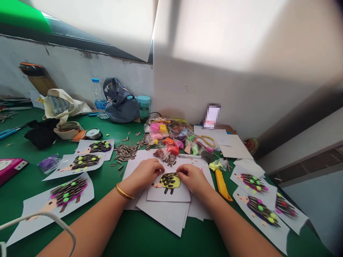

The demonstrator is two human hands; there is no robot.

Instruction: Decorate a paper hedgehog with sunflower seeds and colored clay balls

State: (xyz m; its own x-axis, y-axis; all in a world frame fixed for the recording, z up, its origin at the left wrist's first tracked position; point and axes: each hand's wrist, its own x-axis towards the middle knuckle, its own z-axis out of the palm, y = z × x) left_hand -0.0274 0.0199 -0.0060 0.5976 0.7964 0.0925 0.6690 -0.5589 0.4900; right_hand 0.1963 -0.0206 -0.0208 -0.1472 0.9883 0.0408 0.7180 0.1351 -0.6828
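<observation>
Between the fingertips of the left hand (148,170) and the right hand (191,176), a hedgehog (175,183) is laid flat on a sheet (168,197), its yellow back partly covered with dark seeds. The right thumb and forefinger are set close together at its upper right edge; whether a seed is pinched there cannot be told. The left fingers are curled close together near its head, and whether anything is held by them cannot be told either.

Just beyond the fingertips, a small heap (170,160) of seeds is spread on the papers, crowded by bags (168,132) of coloured clay. A pen (189,156) is placed beyond the right fingers, with scissors (208,139) farther off. To the right of that hand, a yellow cutter (222,184) is left on the table (150,233). Beyond the left fingers, a larger seed pile (125,152) is scattered.

Well to the left of the fingers, three seed-covered hedgehog cards (68,194) are laid out; well to the right, three more cards (262,210) are overlapped. The lower left card is partly blocked from view by a white cable (63,223). Farthest forward, a phone (211,117) is propped up.
</observation>
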